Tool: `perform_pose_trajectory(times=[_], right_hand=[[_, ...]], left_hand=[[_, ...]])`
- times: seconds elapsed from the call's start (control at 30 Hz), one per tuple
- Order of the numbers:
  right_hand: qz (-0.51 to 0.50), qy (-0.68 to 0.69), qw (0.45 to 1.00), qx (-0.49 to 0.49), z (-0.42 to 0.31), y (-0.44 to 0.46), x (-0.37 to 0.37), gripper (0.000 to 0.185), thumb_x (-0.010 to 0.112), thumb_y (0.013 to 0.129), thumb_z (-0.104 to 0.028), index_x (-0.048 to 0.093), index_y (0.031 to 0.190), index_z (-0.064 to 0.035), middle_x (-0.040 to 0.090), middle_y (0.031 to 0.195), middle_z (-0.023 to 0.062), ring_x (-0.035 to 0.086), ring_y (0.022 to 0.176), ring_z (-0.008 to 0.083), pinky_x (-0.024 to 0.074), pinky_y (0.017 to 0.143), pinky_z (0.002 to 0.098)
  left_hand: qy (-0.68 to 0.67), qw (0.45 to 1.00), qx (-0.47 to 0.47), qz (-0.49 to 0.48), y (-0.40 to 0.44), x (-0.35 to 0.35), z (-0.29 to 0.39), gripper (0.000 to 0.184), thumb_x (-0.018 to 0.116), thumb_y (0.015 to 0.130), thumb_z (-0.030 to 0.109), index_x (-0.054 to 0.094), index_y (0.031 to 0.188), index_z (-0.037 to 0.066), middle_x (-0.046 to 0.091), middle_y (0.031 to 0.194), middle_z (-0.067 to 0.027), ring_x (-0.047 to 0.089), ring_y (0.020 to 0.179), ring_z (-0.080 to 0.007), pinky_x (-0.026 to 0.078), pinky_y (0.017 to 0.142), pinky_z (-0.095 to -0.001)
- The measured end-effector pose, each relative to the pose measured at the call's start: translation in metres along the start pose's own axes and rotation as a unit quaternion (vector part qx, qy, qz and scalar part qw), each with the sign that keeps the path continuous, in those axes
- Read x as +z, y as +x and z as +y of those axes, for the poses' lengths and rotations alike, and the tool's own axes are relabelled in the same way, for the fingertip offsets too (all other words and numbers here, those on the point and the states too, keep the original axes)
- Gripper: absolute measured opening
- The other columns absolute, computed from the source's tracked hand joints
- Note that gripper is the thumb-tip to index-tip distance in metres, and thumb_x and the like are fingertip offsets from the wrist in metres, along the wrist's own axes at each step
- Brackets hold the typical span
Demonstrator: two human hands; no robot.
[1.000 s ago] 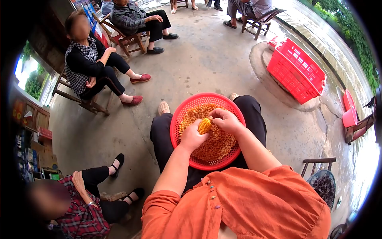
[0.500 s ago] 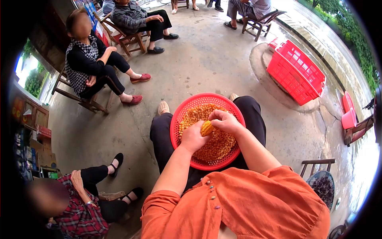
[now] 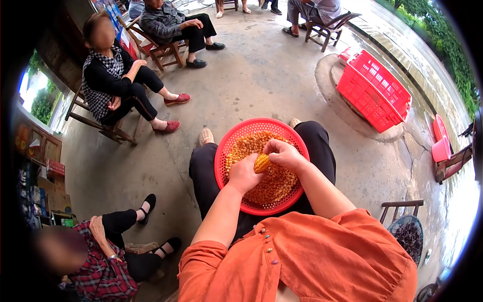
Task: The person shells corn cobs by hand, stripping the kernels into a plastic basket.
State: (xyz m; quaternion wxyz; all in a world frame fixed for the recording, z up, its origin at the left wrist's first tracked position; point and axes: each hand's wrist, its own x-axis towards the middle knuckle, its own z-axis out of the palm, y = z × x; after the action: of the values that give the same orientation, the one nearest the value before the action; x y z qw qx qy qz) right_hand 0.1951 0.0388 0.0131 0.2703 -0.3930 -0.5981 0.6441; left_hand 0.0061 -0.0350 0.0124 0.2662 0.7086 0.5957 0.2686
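Note:
A red perforated basket (image 3: pixel 219 166) rests on my lap, with loose corn kernels (image 3: pixel 274 187) spread across its bottom. Above the kernels, my left hand (image 3: pixel 244 173) is wrapped around a yellow corn cob (image 3: pixel 261 163), whose upper end sticks out. My right hand (image 3: pixel 285 154) is at the cob's right side, its fingers curled and pressed against the kernels. The right fingertips are partly hidden, so I cannot make out any loose kernel between them.
Stacked red plastic crates (image 3: pixel 372 90) stand on the concrete floor at the right. A pink tub (image 3: pixel 441 150) and a basket of dark dried material (image 3: pixel 407 236) are farther right. Several people sit on chairs; one in a checked vest (image 3: pixel 108 75) is at the left.
Almost nothing differs. My right fingers have shifted very slightly against the cob, while my left hand, the cob and the basket stay in place.

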Motion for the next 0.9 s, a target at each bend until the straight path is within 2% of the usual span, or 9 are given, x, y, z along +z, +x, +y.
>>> perform_pose_trajectory(times=[0.3,0.4,0.5,0.57,0.77,0.9], right_hand=[[-0.006,0.003,1.0,-0.005,0.006,0.001,0.001,0.019,0.06,0.078,0.001,0.062,0.095,-0.0047,0.061,0.089,-0.0003,0.056,0.085,0.0094,0.0466,0.078,0.0237],[0.012,-0.031,0.999,-0.031,0.005,0.001,0.002,0.021,0.057,0.077,0.004,0.062,0.096,-0.0049,0.06,0.089,-0.0004,0.056,0.087,0.0094,0.0461,0.079,0.0236],[-0.004,-0.014,1.0,0.001,-0.006,-0.003,0.002,0.028,0.052,0.076,0.006,0.06,0.101,-0.0045,0.059,0.097,-0.0017,0.055,0.091,0.0087,0.0458,0.082,0.0231],[0.012,0.033,0.999,0.013,-0.004,-0.002,0.001,0.018,0.057,0.081,0.0,0.062,0.097,-0.0056,0.061,0.09,-0.0008,0.055,0.087,0.0091,0.046,0.079,0.0237],[-0.004,0.041,0.999,0.024,0.001,0.001,0.0,0.009,0.065,0.088,-0.012,0.063,0.095,-0.0069,0.06,0.085,-0.003,0.054,0.08,0.0068,0.0454,0.073,0.0226],[0.006,0.022,0.999,0.024,-0.003,0.0,0.002,0.008,0.064,0.087,-0.01,0.062,0.094,-0.0068,0.059,0.083,-0.0035,0.054,0.077,0.0067,0.0451,0.071,0.0219]], left_hand=[[0.0,1.0,0.001,0.002,0.001,0.0,0.001,0.044,0.076,0.077,0.038,0.062,0.11,0.014,0.07,0.1,-0.0133,0.067,0.092,-0.0352,0.054,0.08,-0.0452],[-0.038,0.998,-0.041,-0.012,0.001,-0.004,0.006,0.045,0.075,0.078,0.039,0.062,0.112,0.014,0.071,0.1,-0.014,0.067,0.094,-0.0353,0.054,0.081,-0.045],[-0.031,0.999,-0.041,-0.016,0.001,-0.005,0.005,0.046,0.075,0.078,0.041,0.062,0.114,0.014,0.071,0.099,-0.0144,0.067,0.095,-0.0353,0.054,0.082,-0.0447],[-0.044,0.998,-0.051,-0.018,0.001,-0.006,0.006,0.045,0.076,0.077,0.033,0.063,0.115,0.014,0.071,0.101,-0.0152,0.067,0.097,-0.0349,0.053,0.082,-0.0427],[-0.011,1.0,-0.014,0.0,0.0,-0.001,0.001,0.045,0.077,0.076,0.031,0.063,0.115,0.013,0.07,0.101,-0.014,0.067,0.095,-0.0347,0.054,0.082,-0.0432],[0.011,1.0,-0.002,0.009,-0.001,0.004,-0.005,0.044,0.077,0.076,0.031,0.063,0.114,0.013,0.07,0.101,-0.0137,0.067,0.094,-0.0349,0.054,0.082,-0.0439]])
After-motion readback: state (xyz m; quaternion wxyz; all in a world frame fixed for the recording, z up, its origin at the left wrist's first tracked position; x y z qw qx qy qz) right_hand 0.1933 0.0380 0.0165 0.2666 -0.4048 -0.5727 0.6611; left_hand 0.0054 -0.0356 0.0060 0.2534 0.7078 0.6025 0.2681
